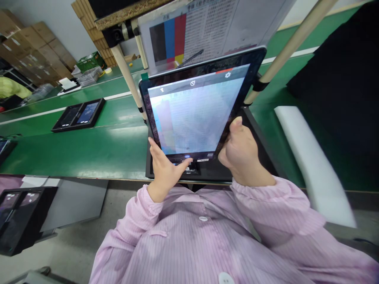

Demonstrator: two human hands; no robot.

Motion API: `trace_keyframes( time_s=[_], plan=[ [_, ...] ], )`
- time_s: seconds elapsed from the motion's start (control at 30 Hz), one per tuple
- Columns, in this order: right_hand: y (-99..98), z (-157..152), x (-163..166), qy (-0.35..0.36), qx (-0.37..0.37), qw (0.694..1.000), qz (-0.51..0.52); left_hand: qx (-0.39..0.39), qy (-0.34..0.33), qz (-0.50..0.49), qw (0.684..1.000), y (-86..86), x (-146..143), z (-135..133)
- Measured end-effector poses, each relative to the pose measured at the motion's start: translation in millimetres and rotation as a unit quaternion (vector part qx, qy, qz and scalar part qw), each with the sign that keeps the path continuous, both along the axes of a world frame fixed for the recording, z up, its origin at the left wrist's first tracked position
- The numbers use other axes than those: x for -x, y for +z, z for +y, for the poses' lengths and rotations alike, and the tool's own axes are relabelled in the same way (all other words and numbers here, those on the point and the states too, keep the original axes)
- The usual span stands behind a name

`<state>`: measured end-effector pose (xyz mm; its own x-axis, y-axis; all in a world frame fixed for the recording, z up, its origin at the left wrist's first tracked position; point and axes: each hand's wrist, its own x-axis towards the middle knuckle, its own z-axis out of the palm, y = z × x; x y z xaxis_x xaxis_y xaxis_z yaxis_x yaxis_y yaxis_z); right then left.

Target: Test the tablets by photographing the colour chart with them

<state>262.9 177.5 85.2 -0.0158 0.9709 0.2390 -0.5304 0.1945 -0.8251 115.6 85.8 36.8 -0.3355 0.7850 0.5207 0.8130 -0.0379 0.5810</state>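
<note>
A large tablet point(195, 114) is held up and tilted in front of me, its screen lit with a camera view of the sheet behind it. My left hand point(166, 169) grips its lower left corner, thumb on the bottom edge near the screen. Wrapped round the lower right edge is my right hand point(241, 152), with its thumb up against the bezel. Below the tablet lies a black tray point(213, 172), mostly hidden. Behind the tablet's top edge hangs a printed sheet point(219, 27) with colour blocks and a table of text.
Wooden posts point(126, 73) hold a shelf above the green bench. To the left sits a black tray with two tablets point(78, 114). White foam point(316, 165) and black cloth point(340, 90) are on the right. Cartons point(35, 51) stand at the back; a person's yellow sleeve point(13, 87) shows far left.
</note>
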Motion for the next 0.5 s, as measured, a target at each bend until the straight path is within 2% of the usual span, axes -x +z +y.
trace_keyframes(
  time_s=[0.3,0.43,0.5],
  plan=[
    [-5.4,4.3,-3.4,0.005,-0.016,1.0,-0.012,-0.028,0.0,0.032,0.999,-2.0,-1.6,1.8],
    [-4.7,5.5,-3.7,0.019,0.0,1.0,-0.013,-0.039,0.004,-0.008,0.999,-1.2,0.8,0.2],
    [-4.5,4.3,-4.7,0.026,0.011,0.999,-0.02,-0.063,-0.021,-0.048,0.997,-0.4,6.7,-1.6]
  ],
)
